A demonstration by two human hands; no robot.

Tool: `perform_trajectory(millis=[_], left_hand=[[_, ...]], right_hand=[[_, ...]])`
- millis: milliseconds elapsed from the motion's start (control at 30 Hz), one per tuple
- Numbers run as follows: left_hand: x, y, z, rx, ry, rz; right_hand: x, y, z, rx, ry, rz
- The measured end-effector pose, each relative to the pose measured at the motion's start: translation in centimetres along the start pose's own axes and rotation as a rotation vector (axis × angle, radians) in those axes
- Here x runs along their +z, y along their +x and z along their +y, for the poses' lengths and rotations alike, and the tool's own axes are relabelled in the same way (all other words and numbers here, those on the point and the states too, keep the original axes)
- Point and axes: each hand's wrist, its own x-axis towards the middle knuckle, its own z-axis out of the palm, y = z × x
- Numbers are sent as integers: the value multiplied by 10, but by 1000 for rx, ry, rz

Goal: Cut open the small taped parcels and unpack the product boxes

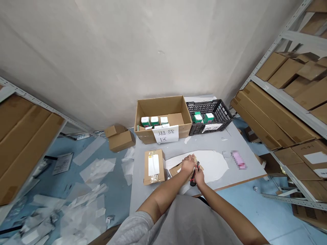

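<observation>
My right hand [199, 176] is closed round a red and black box cutter [192, 181] at the near side of the table. My left hand [188, 163] has its fingers bent over a small brown cardboard box [175, 169], pressing and gripping it right beside the cutter. Both hands cover much of this box, so the blade's contact with it is hidden. Under the box lies a white sheet [214, 163]. A taped cardboard parcel [161, 160] with a white label stands to the left of my hands.
Behind my hands stand an open carton [143, 136] and a black plastic crate [221, 119], both holding green and white boxes. A pink item [238, 160], blurred, lies at right. Shelves of cartons [277, 119] flank the table [139, 200]; paper scraps [84, 207] litter the floor.
</observation>
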Motion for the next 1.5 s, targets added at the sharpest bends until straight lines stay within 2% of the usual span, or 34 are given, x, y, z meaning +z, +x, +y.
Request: perform_trajectory(millis=[100,333,633,900,1067,1267,1500], left_hand=[[1,0,-1,17,6,-9],[2,0,-4,48,9,-9],[-1,3,-6,38,-21,-22],[-4,1,-7,38,-31,-19],[-6,-1,-9,47,-42,-17],[-9,-4,-11,48,-41,-27],[-4,-4,-8,41,-70,-24]], right_hand=[[-1,6,-8,72,-7,73],[-7,6,-26,-4,-65,112],[-9,5,-37,-6,-99,122],[-11,10,-20,-37,-46,80],[-12,18,-21,-57,-81,78],[-10,5,-4,-49,-88,36],[-14,15,-23,-75,-80,93]])
